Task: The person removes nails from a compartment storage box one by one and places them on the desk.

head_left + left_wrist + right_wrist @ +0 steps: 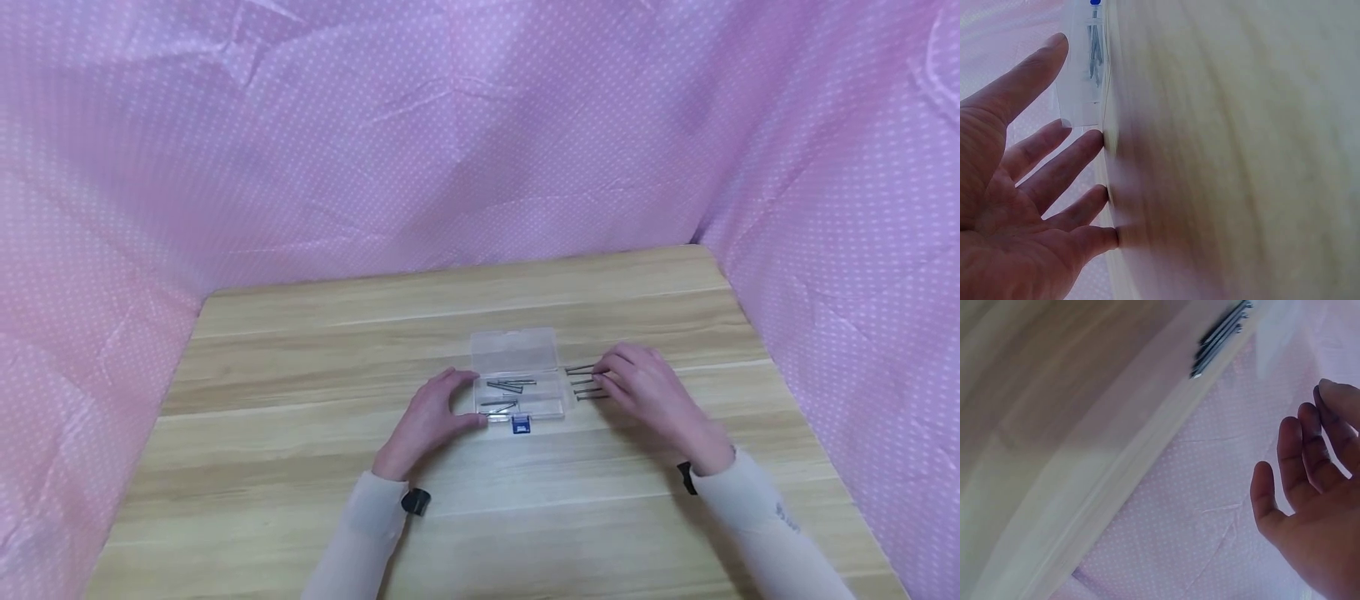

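Note:
A small clear plastic box point(525, 392) lies open in the middle of the wooden table point(300, 467), its lid point(516, 348) folded back. Several nails point(504, 386) lie inside, and a blue label point(521, 425) sits at its front edge. My left hand point(438, 412) rests at the box's left end with relaxed fingers and the thumb by the front corner. In the left wrist view the open palm point(1029, 187) faces the box point(1082, 69). Several loose nails point(583, 382) lie in a row right of the box. My right hand point(645, 387) hovers with fingertips at them, holding nothing; the right wrist view shows its fingers point(1310, 494) spread and the nails point(1219, 339) beyond.
Pink dotted cloth point(480, 142) walls the table at the back and on both sides. Bare wood lies to the left, behind and in front of the box. Both wrists carry light sleeves with small black cameras.

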Motion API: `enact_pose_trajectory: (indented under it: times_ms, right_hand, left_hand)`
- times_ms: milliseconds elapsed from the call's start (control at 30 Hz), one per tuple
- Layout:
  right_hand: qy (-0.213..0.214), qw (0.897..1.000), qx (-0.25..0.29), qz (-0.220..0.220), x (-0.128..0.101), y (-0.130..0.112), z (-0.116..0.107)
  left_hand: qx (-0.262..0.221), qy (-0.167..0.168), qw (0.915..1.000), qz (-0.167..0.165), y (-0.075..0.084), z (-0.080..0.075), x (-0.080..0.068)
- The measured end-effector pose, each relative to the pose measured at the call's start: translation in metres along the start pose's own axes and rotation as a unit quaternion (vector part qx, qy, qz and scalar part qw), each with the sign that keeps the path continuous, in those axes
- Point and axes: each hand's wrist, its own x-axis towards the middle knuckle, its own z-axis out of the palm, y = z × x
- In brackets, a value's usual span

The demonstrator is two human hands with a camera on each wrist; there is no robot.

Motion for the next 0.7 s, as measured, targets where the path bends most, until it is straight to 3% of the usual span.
enact_pose_trajectory:
  times_ms: [433,700]
  right_hand:
    - [0.038,0.999,0.033,0.010,0.010,-0.023,0.005]
    - [0.017,0.999,0.043,-0.004,0.016,-0.040,0.013]
  left_hand:
    - [-0.008,-0.011,0.9999,-0.002,-0.002,-0.002,-0.002]
    - [-0.017,-0.025,0.9995,0.004,-0.005,-0.004,-0.002]
